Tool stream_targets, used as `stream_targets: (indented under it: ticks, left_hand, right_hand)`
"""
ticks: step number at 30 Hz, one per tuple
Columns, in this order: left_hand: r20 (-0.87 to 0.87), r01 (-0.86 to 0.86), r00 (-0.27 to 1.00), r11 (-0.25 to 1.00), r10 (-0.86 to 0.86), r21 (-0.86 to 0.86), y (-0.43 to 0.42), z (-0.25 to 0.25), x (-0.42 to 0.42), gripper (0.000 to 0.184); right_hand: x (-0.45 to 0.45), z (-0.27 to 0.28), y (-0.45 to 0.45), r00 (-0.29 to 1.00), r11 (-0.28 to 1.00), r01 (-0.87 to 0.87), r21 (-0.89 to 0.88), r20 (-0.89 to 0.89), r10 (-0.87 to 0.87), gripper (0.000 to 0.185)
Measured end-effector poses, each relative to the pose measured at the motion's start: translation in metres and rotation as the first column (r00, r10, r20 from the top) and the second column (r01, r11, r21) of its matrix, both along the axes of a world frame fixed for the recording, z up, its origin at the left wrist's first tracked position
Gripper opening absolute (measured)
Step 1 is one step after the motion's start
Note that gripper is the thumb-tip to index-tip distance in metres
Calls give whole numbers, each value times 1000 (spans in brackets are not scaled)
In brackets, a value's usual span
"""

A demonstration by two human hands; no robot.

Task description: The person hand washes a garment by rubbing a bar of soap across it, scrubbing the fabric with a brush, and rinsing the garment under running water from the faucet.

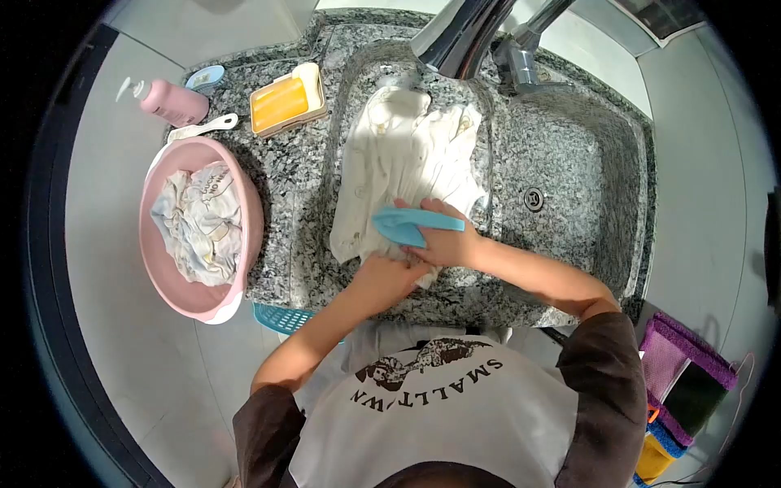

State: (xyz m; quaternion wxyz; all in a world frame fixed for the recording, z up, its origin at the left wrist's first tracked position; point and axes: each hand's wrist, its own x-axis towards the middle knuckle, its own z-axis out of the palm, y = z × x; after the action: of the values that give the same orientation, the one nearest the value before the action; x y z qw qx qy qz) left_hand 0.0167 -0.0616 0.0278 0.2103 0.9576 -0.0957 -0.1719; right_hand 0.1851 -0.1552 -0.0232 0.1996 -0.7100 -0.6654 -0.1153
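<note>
My right hand (449, 244) is wrapped round the handle of a light blue scrub brush (396, 224). The brush rests on a wet white garment (386, 175) spread over the granite washboard area. My left hand (388, 277) is closed on the garment's near edge, just below the brush; its fingertips are partly hidden. Faint yellowish spots show on the cloth. The brush's bristles are out of sight beneath it.
A chrome tap (464, 37) hangs over the far end. To the right lies a granite basin (561, 154) with a drain (534, 199). On the left are a pink tub (254, 220) of clothes, a soap box (281, 104), a pink pump bottle (175, 102) and a white-handled brush (213, 124).
</note>
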Motion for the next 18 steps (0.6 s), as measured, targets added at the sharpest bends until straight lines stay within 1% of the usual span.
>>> stream_targets:
  ticks: [1,2,3,4,5,7,8,9,10,11,12,13,14,15,17,18]
  left_hand:
    - [-66,-14,998,999,11,-42,0,4,-2,30]
    - [-66,-14,998,999,11,-43,-1,2,-3,30]
    - [-57,-29,998,998,26,-51,-2,0,-3,30]
    - [-50,-43,998,997,40,-59,-3,-2,-5,29]
    - [-51,-43,998,997,40,-59,-3,-1,-7,29]
    - [-41,-68,997,994,64,-87,1,-1,-8,31]
    - [-38,-73,997,993,70,-89,2,-2,-11,31]
    - [-12,-83,997,985,82,-150,4,-4,-17,31]
    - [16,-88,995,974,94,-207,7,-2,-18,30]
    - [22,-93,995,975,99,-203,9,0,-17,30]
    - [-80,-125,991,963,109,-240,9,5,-19,30]
    - [-180,-162,977,948,115,-273,9,8,-19,30]
    - [-180,-166,976,948,119,-273,9,7,-20,30]
    - [-173,-186,975,942,141,-279,9,7,-21,30]
    - [-165,-204,973,936,162,-286,9,3,-24,29]
    - [-89,-193,981,932,174,-306,10,-3,-27,30]
  right_hand:
    - [5,-14,-3,992,982,48,-180,-106,-68,59]
    - [10,-4,2,968,930,74,-359,-197,-153,58]
    - [42,9,14,908,715,184,-675,-161,-386,56]
    - [68,-9,19,844,752,382,-537,-130,-521,52]
    - [85,-7,22,822,792,494,-358,-103,-560,53]
    - [70,-8,19,857,797,362,-484,-163,-488,56]
    - [46,-36,9,916,958,152,-243,-330,-229,55]
    - [33,-53,7,917,994,48,-96,-390,-82,54]
    - [17,-55,9,905,997,-62,46,-418,76,53]
    - [17,-56,13,753,979,-124,160,-628,197,48]
    - [35,-54,14,826,990,-95,-100,-563,23,44]
    - [50,-34,19,900,933,-63,-355,-425,-101,40]
    - [66,21,31,933,820,191,-540,-159,-322,40]
    - [96,-5,35,861,831,312,-460,-234,-452,42]
    - [109,-1,35,906,903,356,-240,-146,-396,46]
    - [96,-6,30,938,909,239,-341,-160,-307,46]
